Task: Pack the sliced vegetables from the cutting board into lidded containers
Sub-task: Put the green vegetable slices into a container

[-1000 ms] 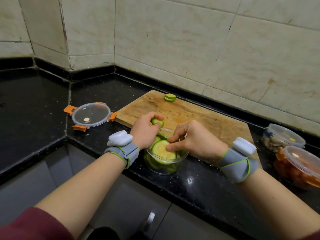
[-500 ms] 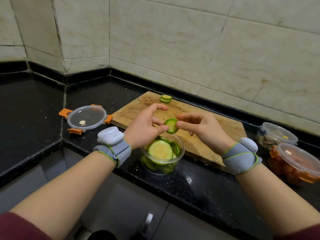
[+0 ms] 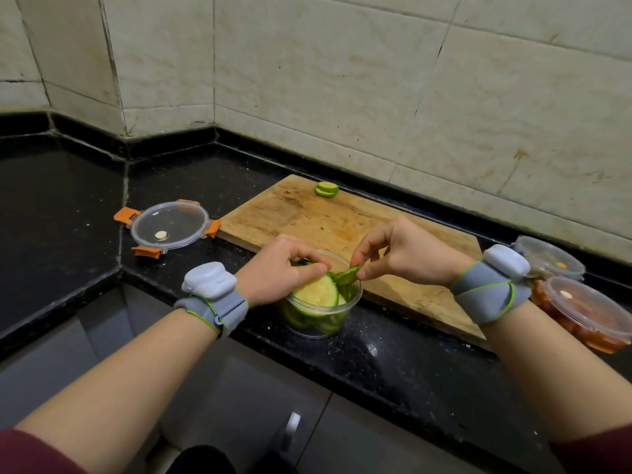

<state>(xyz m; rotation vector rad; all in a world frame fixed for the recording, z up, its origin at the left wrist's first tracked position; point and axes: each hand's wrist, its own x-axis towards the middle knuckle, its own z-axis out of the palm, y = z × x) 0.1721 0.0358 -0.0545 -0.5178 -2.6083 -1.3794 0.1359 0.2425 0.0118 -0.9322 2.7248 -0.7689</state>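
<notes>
Over the container [image 3: 319, 321], your right hand [image 3: 407, 254] pinches a slice [image 3: 347, 276]; left hand [image 3: 277, 271] curled, hold unclear. Tuck it in, then the lid [image 3: 169, 225].

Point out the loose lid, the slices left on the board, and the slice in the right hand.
loose lid [image 3: 172, 223]: head view, centre of the clear panel.
leftover slices [image 3: 327, 187]: head view, top slice's face.
held slice [image 3: 347, 276]: head view, its green edge.

2 forearms extend forward, left hand [image 3: 284, 268] curled, right hand [image 3: 403, 251] pinching a cucumber slice [image 3: 347, 276].
</notes>
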